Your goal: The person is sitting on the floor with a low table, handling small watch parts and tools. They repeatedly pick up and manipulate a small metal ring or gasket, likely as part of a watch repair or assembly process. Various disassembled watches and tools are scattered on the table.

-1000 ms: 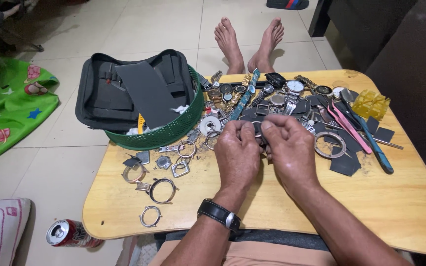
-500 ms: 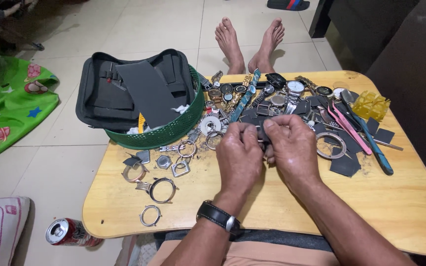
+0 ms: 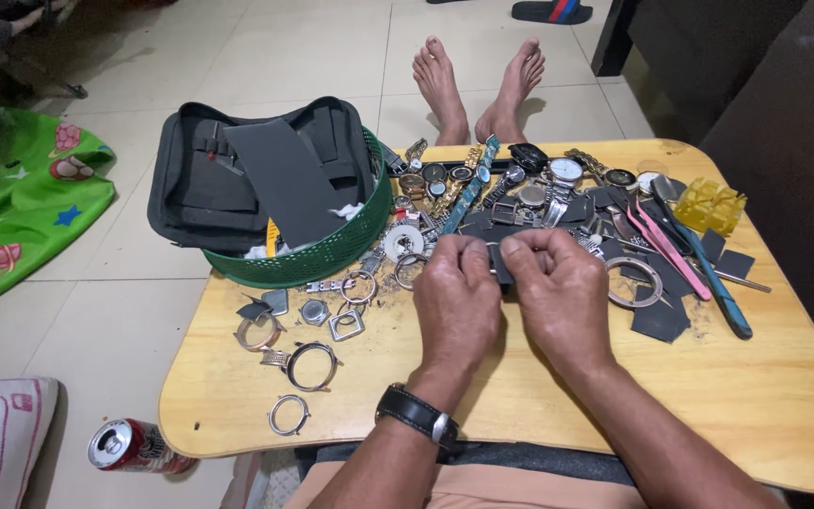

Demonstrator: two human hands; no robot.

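Pinching a small dark part (image 3: 498, 264) between the fingertips of both hands, a person seated on a tiled floor works over a low wooden table (image 3: 765, 396) strewn with watch pieces. The left hand (image 3: 456, 297), a black wristwatch (image 3: 416, 416) on its wrist, and the right hand (image 3: 562, 292) meet knuckle to knuckle, each curled closed around the part; what kind of part it is cannot be told, since the fingers hide most of it.

Taking the green basket (image 3: 317, 254) as the landmark: the hands sit just to its right, the held part between them. A black tool pouch (image 3: 237, 174) rests inside and over the basket. Below the basket lie loose metal case rings (image 3: 311, 365); to its right, beyond the hands, a heap of watches and bracelets (image 3: 529, 184). Farther right are pink tweezers (image 3: 673, 250), a blue-handled tool (image 3: 713, 283) and a yellow plastic piece (image 3: 708, 205). A drinks can (image 3: 134, 447) lies on the floor, below and left of the basket.

Judging by the grip, steady work here calls for keeping the part low over the tabletop, wrists braced, so nothing small springs off into the clutter.
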